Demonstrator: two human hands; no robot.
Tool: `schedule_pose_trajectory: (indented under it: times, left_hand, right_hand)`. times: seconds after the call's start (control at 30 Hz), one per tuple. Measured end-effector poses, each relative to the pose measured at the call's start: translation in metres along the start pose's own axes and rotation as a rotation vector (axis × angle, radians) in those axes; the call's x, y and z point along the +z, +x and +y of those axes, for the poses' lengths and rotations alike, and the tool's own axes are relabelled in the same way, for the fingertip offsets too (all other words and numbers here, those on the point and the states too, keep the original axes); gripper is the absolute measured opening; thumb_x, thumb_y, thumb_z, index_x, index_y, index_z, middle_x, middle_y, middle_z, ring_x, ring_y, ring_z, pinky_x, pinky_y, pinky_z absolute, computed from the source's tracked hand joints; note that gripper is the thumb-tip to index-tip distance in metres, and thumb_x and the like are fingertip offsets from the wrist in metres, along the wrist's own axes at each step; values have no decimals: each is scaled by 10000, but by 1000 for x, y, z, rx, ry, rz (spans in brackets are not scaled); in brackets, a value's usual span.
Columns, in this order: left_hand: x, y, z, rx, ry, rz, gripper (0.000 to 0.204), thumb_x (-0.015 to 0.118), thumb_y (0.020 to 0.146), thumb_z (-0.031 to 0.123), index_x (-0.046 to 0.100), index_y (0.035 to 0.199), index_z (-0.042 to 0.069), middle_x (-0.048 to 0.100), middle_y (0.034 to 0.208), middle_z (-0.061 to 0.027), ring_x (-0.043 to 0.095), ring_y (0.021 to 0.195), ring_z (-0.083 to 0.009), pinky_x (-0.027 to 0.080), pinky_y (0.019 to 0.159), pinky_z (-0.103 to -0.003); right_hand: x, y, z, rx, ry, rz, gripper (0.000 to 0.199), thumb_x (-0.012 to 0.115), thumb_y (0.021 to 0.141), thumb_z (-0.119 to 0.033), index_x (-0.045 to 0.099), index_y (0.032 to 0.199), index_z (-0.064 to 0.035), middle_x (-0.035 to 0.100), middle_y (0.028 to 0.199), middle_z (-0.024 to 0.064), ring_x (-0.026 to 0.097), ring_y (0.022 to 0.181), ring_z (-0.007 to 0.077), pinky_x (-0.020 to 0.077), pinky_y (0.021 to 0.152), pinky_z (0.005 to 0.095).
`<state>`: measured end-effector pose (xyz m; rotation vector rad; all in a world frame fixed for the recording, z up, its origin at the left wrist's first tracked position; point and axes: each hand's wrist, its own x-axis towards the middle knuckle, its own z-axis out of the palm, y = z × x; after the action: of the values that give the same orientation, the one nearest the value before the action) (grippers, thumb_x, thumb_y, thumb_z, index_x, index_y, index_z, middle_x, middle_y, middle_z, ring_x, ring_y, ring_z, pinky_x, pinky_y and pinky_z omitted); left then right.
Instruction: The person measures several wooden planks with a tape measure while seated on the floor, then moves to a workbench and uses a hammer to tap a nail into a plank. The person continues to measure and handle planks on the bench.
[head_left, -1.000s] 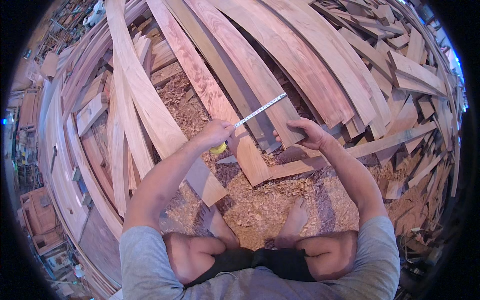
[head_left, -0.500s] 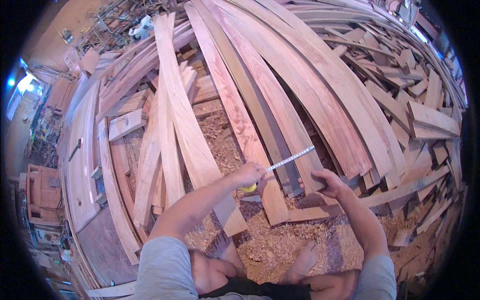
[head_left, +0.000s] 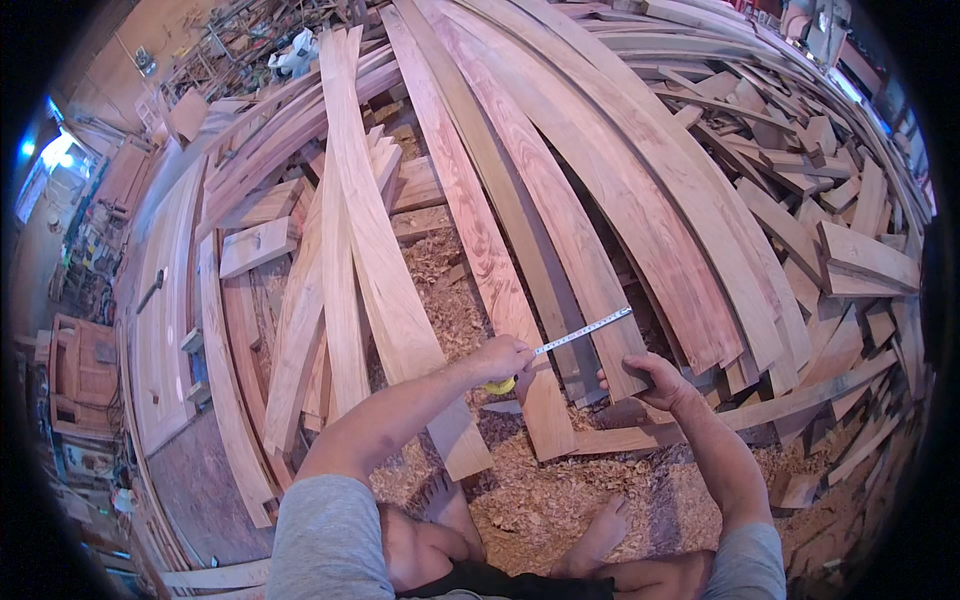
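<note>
The left hand (head_left: 505,360) is in the middle of the frame, a bit low. Its grip is closed around a small yellow tape measure (head_left: 500,386), and only part of the yellow case peeks out under the hand. A thin white metal tape strip (head_left: 583,331) comes out of it and slants up to the right. The strip goes over a long, flat, pinkish-brown wood plank (head_left: 583,260), and its tip is by the plank's right edge.

The right hand (head_left: 660,382) is to the right of the left hand and a little lower. Its grip is clamped on the near end of that same plank, with the thumb on top and some fingertips showing at the other edge.

Just left of this plank is a long, narrow, grey-brown wood plank (head_left: 532,275). Next to that is a long reddish wood plank with dark wavy lines (head_left: 470,215). The left hand is over its lower part. A long, pale, tan wood plank (head_left: 395,290) goes down the left side of the middle and passes under the left arm.

Curly tan wood shavings (head_left: 540,500) cover the floor at the bottom middle, around two bare feet (head_left: 607,530). A messy pile of short wood pieces (head_left: 800,170) fills the upper right of the frame.
</note>
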<state>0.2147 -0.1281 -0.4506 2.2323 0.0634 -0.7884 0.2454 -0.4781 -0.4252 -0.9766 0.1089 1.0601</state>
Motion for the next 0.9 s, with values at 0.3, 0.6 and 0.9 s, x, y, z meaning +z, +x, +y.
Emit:
schedule_pose_trajectory:
  times: [0.3,0.6,0.9]
  left_hand:
    - [-3,-10,5,112,-378,0,353,585,1053,365,743,983,57,710,795,-49,669,743,-143,532,687,-335]
    - [-7,-10,26,0,-847,149,423,641,1041,426,696,1010,7,682,846,-51,621,706,-127,499,661,-274]
    - [-34,35,40,-15,-967,244,441,694,1001,443,711,1072,7,713,976,-62,683,869,-140,549,735,-307]
  right_hand:
    - [18,2,7,-87,-551,242,531,679,974,-267,542,1381,46,736,1169,183,745,1011,288,602,883,418]
    - [78,-8,34,-416,-1703,502,627,881,678,-454,642,905,80,492,1236,309,507,1181,468,479,1016,531]
    - [125,-45,59,-607,-1673,432,545,905,628,-406,583,776,8,505,1046,259,542,989,422,510,820,517]
